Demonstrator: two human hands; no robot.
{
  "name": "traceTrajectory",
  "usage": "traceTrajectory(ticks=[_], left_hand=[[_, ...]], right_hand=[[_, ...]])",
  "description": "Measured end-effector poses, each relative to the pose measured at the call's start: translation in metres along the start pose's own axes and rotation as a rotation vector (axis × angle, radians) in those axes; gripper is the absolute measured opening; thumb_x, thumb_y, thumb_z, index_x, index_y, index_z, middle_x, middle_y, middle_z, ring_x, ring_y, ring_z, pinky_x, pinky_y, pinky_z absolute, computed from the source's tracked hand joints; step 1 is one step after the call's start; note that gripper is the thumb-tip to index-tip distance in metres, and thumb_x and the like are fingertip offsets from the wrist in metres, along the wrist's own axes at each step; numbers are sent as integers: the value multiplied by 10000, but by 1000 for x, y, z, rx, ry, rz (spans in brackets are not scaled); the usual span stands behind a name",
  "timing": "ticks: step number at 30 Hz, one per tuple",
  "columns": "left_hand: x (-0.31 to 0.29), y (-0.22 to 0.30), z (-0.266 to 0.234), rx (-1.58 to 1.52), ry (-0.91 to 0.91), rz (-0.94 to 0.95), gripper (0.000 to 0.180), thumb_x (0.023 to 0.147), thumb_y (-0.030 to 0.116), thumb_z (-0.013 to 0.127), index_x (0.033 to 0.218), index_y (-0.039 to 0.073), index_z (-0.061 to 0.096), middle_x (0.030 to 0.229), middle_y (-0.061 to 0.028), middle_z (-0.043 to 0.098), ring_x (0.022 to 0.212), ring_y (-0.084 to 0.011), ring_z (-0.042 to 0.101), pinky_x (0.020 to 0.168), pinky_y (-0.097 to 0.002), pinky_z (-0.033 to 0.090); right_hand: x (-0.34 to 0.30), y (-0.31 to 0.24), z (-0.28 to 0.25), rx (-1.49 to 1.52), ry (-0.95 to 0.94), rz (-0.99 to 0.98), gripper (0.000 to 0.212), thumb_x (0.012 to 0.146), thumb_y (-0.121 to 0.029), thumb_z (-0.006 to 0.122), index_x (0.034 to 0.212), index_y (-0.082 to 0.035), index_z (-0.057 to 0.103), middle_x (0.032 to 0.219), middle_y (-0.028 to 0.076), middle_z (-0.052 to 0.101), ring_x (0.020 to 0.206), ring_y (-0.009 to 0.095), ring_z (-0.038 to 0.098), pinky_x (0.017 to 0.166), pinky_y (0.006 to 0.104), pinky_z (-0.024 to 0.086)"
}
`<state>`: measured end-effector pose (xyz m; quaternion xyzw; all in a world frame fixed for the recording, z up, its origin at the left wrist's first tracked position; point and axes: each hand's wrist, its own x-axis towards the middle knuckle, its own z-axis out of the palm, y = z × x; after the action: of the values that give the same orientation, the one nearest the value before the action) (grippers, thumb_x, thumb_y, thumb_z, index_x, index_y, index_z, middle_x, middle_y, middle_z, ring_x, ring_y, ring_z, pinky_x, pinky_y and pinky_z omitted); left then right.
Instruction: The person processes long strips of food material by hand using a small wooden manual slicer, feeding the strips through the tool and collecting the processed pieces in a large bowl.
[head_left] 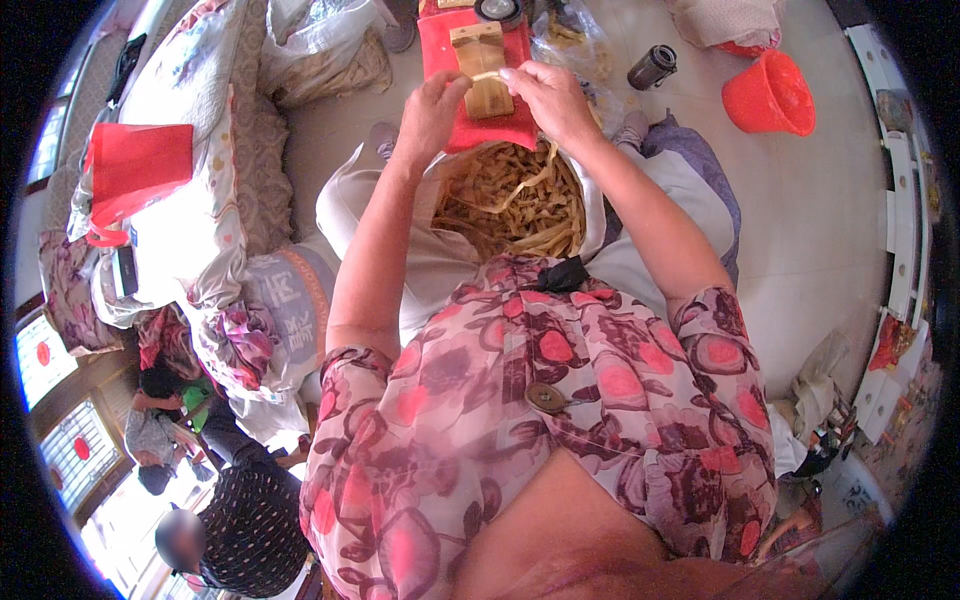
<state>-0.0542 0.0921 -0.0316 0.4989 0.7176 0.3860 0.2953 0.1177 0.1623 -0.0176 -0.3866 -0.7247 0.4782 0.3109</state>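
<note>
A short pale yellowish strip (487,77) is stretched between my two hands. My left hand (428,118) pinches one end of it, and my right hand (556,103) pinches the other. Right beneath the strip stands a light wooden block (489,101), on a red flat surface (437,42). Between my knees sits a heap of brown folded strips (500,185) in a white-edged container. One long pale ribbon (522,187) trails over the heap toward my right wrist. What the strips are made of, I cannot tell.
A black flask (652,67) and a red bucket (768,95) are on the tiled floor to the right. Another red bucket (142,170) lies on the bed at left. Plastic bags (320,45) are nearby. Behind at lower left is a person in dark patterned clothes (255,525).
</note>
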Motion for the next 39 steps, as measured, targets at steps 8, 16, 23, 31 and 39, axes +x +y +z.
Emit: traceTrajectory(ticks=[8, 16, 23, 31, 39], left_hand=[[-16, 6, 2, 464, -32, -46, 283, 859, 299, 523, 990, 66, 618, 858, -196, 637, 831, -360, 612, 745, -428, 471], [-81, -3, 16, -145, -306, -127, 375, 922, 342, 460, 1108, 39, 577, 926, -116, 647, 910, -277, 603, 807, -330, 445], [-98, 1, 38, -1344, -400, -546, 270, 927, 227, 437, 1103, 61, 555, 1088, -84, 556, 990, -200, 545, 851, -328, 438], [-97, 24, 36, -1161, -236, -582, 156, 897, 183, 477, 902, 45, 551, 820, -8, 554, 706, -124, 519, 633, -280, 430], [-97, 34, 16, 245, 187, 319, 194, 784, 7, 471, 952, 39, 562, 822, -131, 591, 892, -326, 547, 813, -351, 437]], right_hand=[[-9, 38, 7, -345, -33, 91, 381, 859, -371, 479, 732, -28, 584, 658, 188, 578, 634, 363, 571, 610, 448, 442], [-50, -22, 13, -245, 152, -379, 170, 850, -203, 552, 852, -38, 593, 771, 136, 585, 734, 327, 550, 653, 428, 438], [-88, -25, 34, 24, 25, -463, 140, 859, -141, 564, 903, -9, 587, 772, 139, 587, 729, 286, 586, 660, 363, 457], [-84, -36, 26, 151, -94, -166, 195, 901, -185, 508, 831, -7, 546, 712, 147, 577, 660, 262, 581, 601, 361, 443], [-66, -12, 29, 249, -57, 101, 257, 915, -233, 450, 841, 6, 510, 654, 62, 511, 590, 152, 535, 552, 359, 432]])
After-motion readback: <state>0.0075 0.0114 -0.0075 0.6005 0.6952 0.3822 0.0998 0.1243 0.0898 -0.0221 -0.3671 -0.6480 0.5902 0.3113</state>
